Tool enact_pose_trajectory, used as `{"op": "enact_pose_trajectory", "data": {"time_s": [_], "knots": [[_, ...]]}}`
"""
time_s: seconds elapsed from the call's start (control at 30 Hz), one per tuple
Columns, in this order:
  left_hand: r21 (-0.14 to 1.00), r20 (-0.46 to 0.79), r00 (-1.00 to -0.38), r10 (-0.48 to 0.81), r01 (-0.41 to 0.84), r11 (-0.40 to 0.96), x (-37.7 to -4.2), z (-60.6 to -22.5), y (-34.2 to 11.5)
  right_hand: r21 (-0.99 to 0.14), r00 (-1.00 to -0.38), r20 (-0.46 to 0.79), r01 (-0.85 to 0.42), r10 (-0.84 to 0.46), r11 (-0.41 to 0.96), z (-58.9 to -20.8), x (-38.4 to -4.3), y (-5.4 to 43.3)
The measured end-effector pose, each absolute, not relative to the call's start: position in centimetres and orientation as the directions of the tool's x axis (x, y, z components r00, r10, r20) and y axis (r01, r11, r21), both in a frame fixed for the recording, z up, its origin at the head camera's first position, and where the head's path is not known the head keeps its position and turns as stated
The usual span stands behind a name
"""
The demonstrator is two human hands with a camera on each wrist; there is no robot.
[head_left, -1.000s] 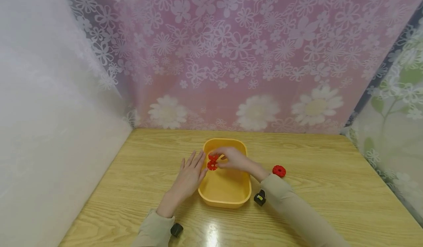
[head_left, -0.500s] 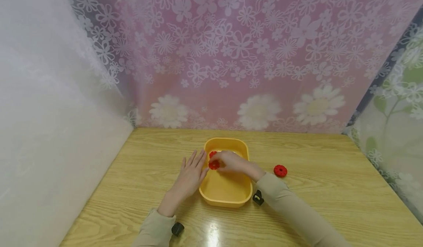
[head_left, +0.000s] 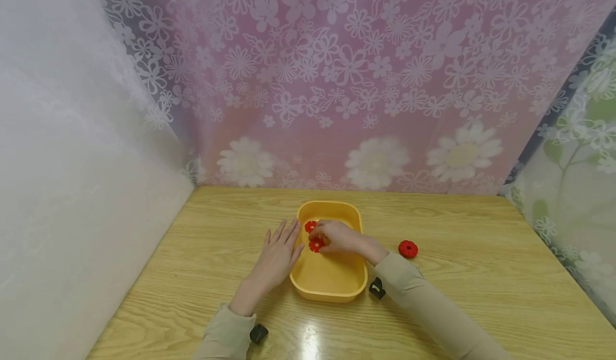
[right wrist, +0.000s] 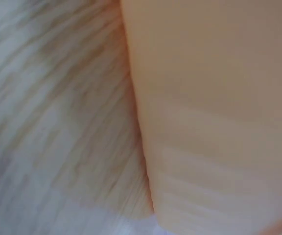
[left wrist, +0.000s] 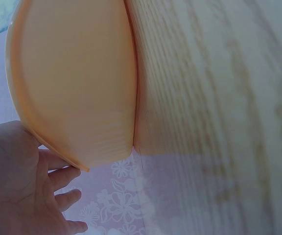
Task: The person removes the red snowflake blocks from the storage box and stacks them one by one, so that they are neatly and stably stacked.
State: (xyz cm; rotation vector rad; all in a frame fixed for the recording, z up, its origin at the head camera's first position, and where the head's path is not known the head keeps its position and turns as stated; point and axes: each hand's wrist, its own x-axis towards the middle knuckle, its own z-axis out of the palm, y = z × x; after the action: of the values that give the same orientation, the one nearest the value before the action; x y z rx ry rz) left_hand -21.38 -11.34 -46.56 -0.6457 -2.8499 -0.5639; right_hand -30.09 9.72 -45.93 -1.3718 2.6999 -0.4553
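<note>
A yellow plastic bin [head_left: 327,295] stands on the table, with red notched flower-shaped discs inside. My right hand [head_left: 339,237] reaches into it, thumb and fingers pinching a red disc [head_left: 316,245] they partly cover. Just behind that lies another red disc [head_left: 310,226], near the bin's left wall. My left hand [head_left: 276,255] lies along the left rim, fingers straight and spread; in the left wrist view its fingers [left wrist: 65,176] touch the rim from outside. The right wrist view shows only the bin's outer wall [right wrist: 214,122] and the table, with the hand out of sight.
Right of the bin, a thick red notched piece [head_left: 408,249] lies on the wood-grain table [head_left: 471,274]. A pink floral curtain [head_left: 308,82] hangs behind the table, and a white sheet [head_left: 86,189] borders its left side. Black wrist cameras sit under both sleeves.
My right hand has closed its fingers on a red disc and drawn it slightly right and nearer, away from the other disc. My left hand stays at the rim.
</note>
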Motion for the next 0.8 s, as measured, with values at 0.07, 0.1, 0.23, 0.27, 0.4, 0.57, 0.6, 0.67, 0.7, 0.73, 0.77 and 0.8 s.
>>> {"op": "enact_pose_trajectory", "data": {"time_s": [0.07,0.1,0.23,0.27,0.4,0.57,0.6,0.67,0.7,0.73,0.77,0.8], "knots": [[0.323,0.238,-0.893,0.381,0.443,0.837,-21.4,-46.6,-11.3,-0.300,-0.611,0.057,-0.765,-0.790,0.570,-46.0,-30.1,9.7],[0.323,0.238,-0.894,0.380,0.442,0.837,-21.4,-46.6,-11.3,-0.310,-0.622,0.052,-0.754,-0.781,0.580,-46.0,-30.0,9.7],[0.325,0.236,-0.895,0.378,0.439,0.837,-21.4,-46.6,-11.3,-0.339,-0.665,0.065,-0.716,-0.744,0.610,-46.0,-29.9,9.8],[0.327,0.235,-0.896,0.377,0.438,0.837,-21.4,-46.6,-11.3,-0.348,-0.672,0.075,-0.710,-0.736,0.613,-45.9,-29.8,9.8],[0.331,0.231,-0.897,0.377,0.437,0.836,-21.5,-46.6,-11.3,-0.378,-0.681,0.141,-0.707,-0.718,0.597,-45.4,-29.7,10.2],[0.328,0.230,-0.897,0.377,0.437,0.838,-21.5,-46.7,-11.3,-0.435,-0.697,0.186,-0.690,-0.692,0.578,-44.2,-29.1,11.0],[0.327,0.229,-0.897,0.377,0.436,0.838,-21.4,-46.7,-11.3,-0.444,-0.705,0.187,-0.682,-0.684,0.582,-44.0,-28.9,11.2],[0.327,0.232,-0.896,0.379,0.439,0.837,-21.4,-46.7,-11.3,-0.455,-0.725,0.187,-0.662,-0.663,0.596,-43.6,-28.6,11.7],[0.327,0.235,-0.895,0.379,0.441,0.836,-21.4,-46.7,-11.3,-0.464,-0.735,0.187,-0.651,-0.652,0.601,-43.5,-28.5,12.0],[0.329,0.239,-0.894,0.380,0.443,0.834,-21.4,-46.7,-11.3,-0.465,-0.741,0.188,-0.645,-0.644,0.606,-43.4,-28.4,12.3],[0.328,0.244,-0.892,0.381,0.445,0.833,-21.3,-46.7,-11.3,-0.467,-0.749,0.189,-0.638,-0.635,0.612,-43.3,-28.3,12.6],[0.328,0.248,-0.891,0.381,0.447,0.832,-21.3,-46.7,-11.3,-0.469,-0.753,0.194,-0.634,-0.628,0.615,-43.2,-28.3,12.9]]}}
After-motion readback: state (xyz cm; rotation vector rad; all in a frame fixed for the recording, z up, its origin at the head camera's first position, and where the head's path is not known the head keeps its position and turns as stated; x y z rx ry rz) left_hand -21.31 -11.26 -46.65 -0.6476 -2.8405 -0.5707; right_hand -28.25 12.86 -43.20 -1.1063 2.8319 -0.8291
